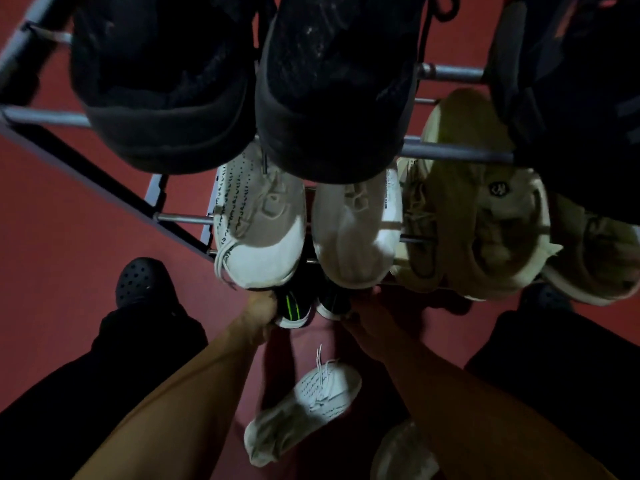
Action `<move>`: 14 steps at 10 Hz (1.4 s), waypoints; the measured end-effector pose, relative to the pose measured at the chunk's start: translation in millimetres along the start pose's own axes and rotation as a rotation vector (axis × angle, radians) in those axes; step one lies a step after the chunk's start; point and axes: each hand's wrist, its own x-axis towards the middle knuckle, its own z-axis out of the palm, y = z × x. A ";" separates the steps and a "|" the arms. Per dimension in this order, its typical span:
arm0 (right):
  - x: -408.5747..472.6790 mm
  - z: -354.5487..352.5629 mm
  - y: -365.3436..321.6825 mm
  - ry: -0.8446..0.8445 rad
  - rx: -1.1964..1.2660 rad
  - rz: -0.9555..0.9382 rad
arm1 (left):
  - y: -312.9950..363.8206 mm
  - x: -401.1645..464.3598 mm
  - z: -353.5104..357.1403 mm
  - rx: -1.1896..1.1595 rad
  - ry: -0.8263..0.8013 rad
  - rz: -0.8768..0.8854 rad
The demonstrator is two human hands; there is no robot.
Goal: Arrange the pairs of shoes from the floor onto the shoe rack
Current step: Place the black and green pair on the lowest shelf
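I look straight down a metal shoe rack (453, 152). On its lowest tier sits a pair of black shoes with green stripes and white soles (294, 311), mostly hidden under a white pair (263, 230) on the tier above. My left hand (259, 311) grips the left black shoe at its heel. My right hand (367, 306) holds the right black shoe (334, 306); its fingers are in shadow. On the floor between my arms lies a white laced sneaker (304, 400), and a second pale one (401, 452) lies partly under my right forearm.
Black shoes (242, 81) fill the top tier, with another dark pair (568, 81) at the right. Beige sneakers (485, 230) stand beside the white pair. My feet in black clogs (142, 282) stand on the red floor (69, 220) on either side of the rack.
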 end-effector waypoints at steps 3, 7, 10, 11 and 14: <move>-15.8 4.0 47.5 -0.174 0.293 0.141 | -61.7 -16.0 9.1 -0.540 -0.030 -0.201; -15.8 7.6 53.0 -0.200 0.361 0.131 | -89.4 -16.6 21.1 -0.983 -0.089 -0.269; -5.5 5.5 71.4 -0.215 -0.045 -0.139 | -79.5 -30.0 37.1 -0.553 -0.041 0.081; -4.9 7.6 76.4 -0.229 -0.265 -0.328 | -83.8 -29.0 26.8 -0.292 -0.003 0.254; 12.1 5.2 64.2 -0.122 -0.162 -0.227 | -61.6 -6.9 0.1 -0.141 0.053 0.407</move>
